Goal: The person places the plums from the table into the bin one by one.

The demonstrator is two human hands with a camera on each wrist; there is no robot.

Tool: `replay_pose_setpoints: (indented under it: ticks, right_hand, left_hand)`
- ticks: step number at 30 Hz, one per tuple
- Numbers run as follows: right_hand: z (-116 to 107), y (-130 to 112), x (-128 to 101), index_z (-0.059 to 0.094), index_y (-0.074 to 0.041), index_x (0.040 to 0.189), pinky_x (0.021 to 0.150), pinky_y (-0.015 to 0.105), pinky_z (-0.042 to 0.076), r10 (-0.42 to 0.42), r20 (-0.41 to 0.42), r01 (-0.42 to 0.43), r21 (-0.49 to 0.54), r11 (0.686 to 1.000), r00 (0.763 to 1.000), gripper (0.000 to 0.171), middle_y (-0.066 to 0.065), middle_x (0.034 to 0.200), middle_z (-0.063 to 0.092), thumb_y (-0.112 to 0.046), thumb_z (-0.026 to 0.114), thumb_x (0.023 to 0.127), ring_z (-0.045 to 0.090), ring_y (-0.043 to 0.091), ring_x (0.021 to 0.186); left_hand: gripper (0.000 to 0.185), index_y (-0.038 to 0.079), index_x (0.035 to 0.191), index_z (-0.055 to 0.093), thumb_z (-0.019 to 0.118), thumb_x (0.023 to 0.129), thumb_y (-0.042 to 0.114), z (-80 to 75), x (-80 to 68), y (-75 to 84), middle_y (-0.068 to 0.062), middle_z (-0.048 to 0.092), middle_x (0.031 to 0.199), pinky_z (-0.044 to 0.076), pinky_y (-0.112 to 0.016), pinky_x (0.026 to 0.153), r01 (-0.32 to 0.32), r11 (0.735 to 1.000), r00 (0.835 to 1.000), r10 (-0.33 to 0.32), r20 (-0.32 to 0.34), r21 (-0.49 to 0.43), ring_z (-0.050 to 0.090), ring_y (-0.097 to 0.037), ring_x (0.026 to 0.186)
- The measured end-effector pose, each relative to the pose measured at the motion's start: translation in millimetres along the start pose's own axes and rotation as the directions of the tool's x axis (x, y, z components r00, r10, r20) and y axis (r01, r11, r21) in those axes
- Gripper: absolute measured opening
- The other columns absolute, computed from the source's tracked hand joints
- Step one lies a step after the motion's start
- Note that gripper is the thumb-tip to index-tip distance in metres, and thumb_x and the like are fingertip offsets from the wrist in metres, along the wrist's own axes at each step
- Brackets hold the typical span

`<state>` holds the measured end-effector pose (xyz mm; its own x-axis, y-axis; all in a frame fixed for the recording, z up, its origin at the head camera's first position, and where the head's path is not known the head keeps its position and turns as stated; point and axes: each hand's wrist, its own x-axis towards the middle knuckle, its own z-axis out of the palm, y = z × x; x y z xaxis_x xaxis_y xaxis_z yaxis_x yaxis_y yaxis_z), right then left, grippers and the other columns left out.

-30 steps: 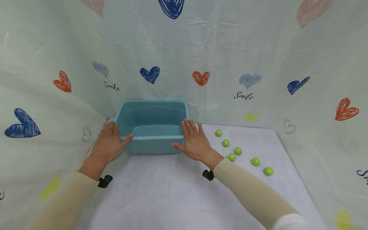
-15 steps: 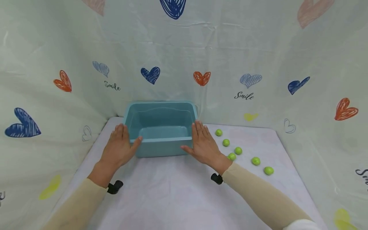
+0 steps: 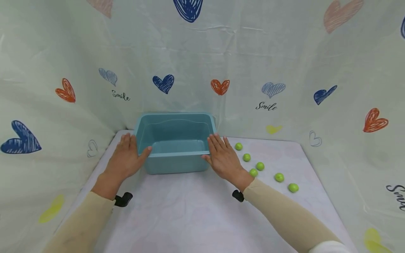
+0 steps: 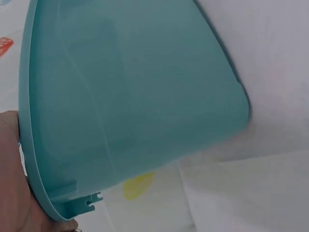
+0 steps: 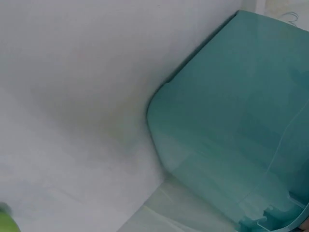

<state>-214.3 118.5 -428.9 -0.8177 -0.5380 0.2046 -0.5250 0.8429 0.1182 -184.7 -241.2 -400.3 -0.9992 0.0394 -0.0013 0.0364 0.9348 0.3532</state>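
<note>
While your left hand (image 3: pixel 124 160) and right hand (image 3: pixel 224 160) are resting straight-fingered against both ends of the bin (image 3: pixel 175 164), neither grip clenching, it is standing near the desk's (image 3: pixel 186 214) far edge. You are apparently positioning it; any shift is calling for even pressure.

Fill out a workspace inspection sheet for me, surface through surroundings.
Surface: pale covered table, bearing the bin and balls.
Job's things: blue-green bin, upright, open side up; nothing seen inside its visible part.
Clutter: six green balls in view, scattered to the bin's right.
Hands: left hand and right hand at the bin's opposite sides, fingers straight.
Cables: nothing seen.
Surroundings: pale sheet behind and beside the table, printed with hearts and "Smile".
</note>
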Motion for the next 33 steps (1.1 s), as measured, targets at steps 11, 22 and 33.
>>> replay_pose_setpoints:
  ticks: [11,22,33]
  right_hand:
    - [7.4,7.9,0.8,0.048,-0.001,0.156,0.133,0.051,0.019,-0.135,-0.159,0.112,-0.146,0.983,0.978,0.065,0.013,0.162,0.050,-0.047,0.051,0.110,0.033,0.029,0.159]
    - [15.6,15.8,-7.2,0.053,0.000,0.151,0.131,0.052,0.025,-0.231,-0.283,0.175,-0.209,0.962,0.931,0.066,0.015,0.154,0.058,-0.047,0.023,0.116,0.039,0.029,0.156]
    - [9.8,12.3,-38.0,0.054,0.000,0.151,0.131,0.054,0.022,-0.226,-0.309,0.181,-0.168,0.969,0.924,0.075,0.015,0.153,0.059,-0.048,0.010,0.116,0.041,0.031,0.155]
  left_hand:
    - [0.114,-0.017,0.161,0.006,0.036,0.103,0.076,-1.0,-4.4,2.3,-0.037,0.002,0.171,0.009,-0.067,0.129,-0.070,0.995,0.997,0.069,0.021,0.071,0.002,-0.053,0.160]
    - [0.109,-0.020,0.159,0.011,0.039,0.106,0.071,2.4,-14.1,10.0,-0.040,0.008,0.169,0.014,-0.067,0.128,-0.092,0.991,0.996,0.093,-0.001,0.101,0.008,-0.056,0.158]
    - [0.101,-0.023,0.156,0.019,0.049,0.108,0.060,5.7,-38.2,22.5,-0.044,0.017,0.165,0.021,-0.068,0.125,-0.147,0.982,0.988,0.151,-0.032,0.115,0.016,-0.061,0.155]
